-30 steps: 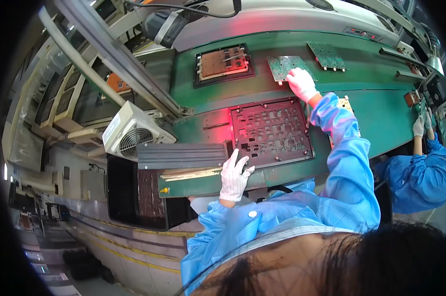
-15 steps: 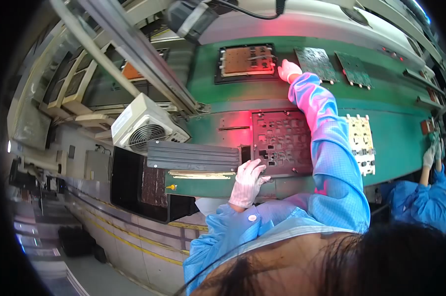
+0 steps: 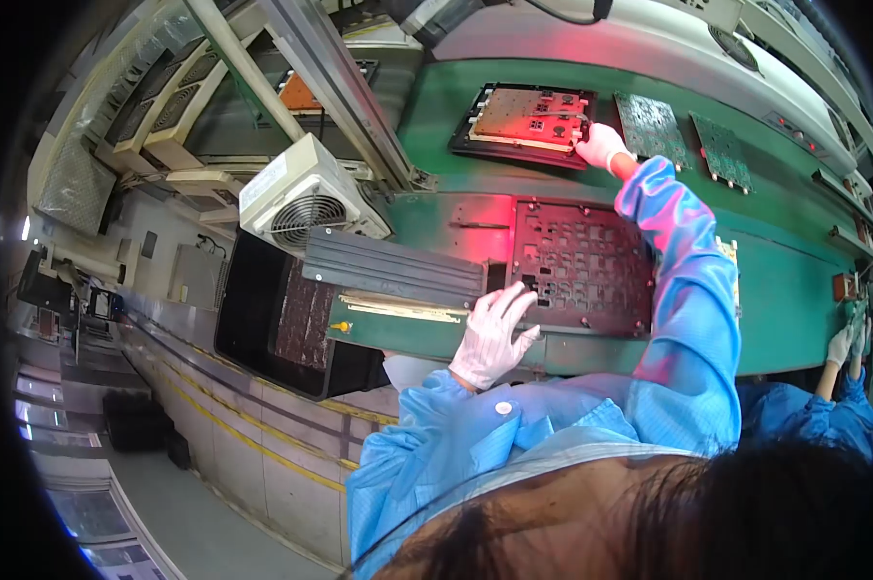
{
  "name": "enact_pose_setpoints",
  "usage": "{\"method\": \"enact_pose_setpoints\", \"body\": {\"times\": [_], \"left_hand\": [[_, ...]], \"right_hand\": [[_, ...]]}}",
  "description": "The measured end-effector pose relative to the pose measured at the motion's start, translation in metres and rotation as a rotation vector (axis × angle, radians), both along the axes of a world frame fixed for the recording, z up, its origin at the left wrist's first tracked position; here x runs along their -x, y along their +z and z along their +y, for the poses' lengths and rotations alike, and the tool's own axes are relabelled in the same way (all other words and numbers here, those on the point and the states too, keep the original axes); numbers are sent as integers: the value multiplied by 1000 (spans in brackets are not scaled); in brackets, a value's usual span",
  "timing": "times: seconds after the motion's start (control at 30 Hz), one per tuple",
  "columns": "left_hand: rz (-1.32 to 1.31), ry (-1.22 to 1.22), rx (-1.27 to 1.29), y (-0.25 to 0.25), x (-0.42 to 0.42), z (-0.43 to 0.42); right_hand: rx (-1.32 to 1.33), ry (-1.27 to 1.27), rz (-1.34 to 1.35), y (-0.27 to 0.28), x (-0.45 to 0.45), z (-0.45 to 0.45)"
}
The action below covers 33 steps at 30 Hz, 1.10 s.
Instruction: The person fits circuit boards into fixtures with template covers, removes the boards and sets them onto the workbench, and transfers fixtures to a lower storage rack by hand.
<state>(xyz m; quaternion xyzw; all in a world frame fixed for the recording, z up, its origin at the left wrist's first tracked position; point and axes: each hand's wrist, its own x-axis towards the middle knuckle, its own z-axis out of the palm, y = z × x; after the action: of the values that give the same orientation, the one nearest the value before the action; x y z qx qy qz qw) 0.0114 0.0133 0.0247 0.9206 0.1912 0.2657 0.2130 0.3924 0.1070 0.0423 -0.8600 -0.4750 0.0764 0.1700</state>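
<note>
Framed board (image 3: 515, 116) lies left of the right hand (image 3: 605, 148) — curled at its edge, grip unclear.

Red glow on perforated plate (image 3: 585, 269); strong fisheye bending, black corners.

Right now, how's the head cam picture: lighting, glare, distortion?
Head view: strong fisheye, the green bench's back edge bows and the frame's corners are black; head view: red light tints the perforated tray and the right sleeve; head view: the right hand is bright, with little glove texture showing; head view: the hair at lower right is near black.
</note>
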Motion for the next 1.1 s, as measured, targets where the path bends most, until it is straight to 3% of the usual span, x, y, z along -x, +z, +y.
{"method": "enact_pose_setpoints", "body": {"times": [0.13,0.2,0.27,0.33,0.4,0.47,0.5,0.53,0.6,0.67,0.7,0.8,0.83,0.97,1.07,1.1], "left_hand": [[-174,146,109,-16,-5,13],[-435,270,794,-23,-21,23],[-537,269,1580,-7,-33,53],[-574,401,1557,21,-44,58],[-419,331,1588,30,-42,72],[-360,361,1527,33,-54,73],[-224,286,1279,21,-49,75],[-250,276,1308,11,-45,72],[-204,225,1166,30,-35,50],[-134,235,953,12,-21,46],[-9,246,915,11,-18,45],[395,293,600,9,-18,43],[290,192,247,-14,-12,47],[370,99,-18,-12,-13,40],[533,102,-117,6,-20,44],[461,96,-229,14,-22,47]], "right_hand": [[13,54,0,38,21,-74],[68,85,3,43,18,-108],[59,117,32,46,21,-142],[81,128,99,44,28,-171],[36,132,120,34,37,-196],[71,34,44,34,58,-215],[88,28,56,32,63,-222],[102,24,67,28,66,-229],[57,8,97,16,73,-243],[24,6,128,11,87,-259],[-101,35,81,-2,93,-265],[-67,48,90,-19,103,-281],[-134,82,93,-21,106,-284],[61,120,-18,-21,104,-291],[336,200,-187,20,104,-282],[138,201,-265,27,107,-275]]}}
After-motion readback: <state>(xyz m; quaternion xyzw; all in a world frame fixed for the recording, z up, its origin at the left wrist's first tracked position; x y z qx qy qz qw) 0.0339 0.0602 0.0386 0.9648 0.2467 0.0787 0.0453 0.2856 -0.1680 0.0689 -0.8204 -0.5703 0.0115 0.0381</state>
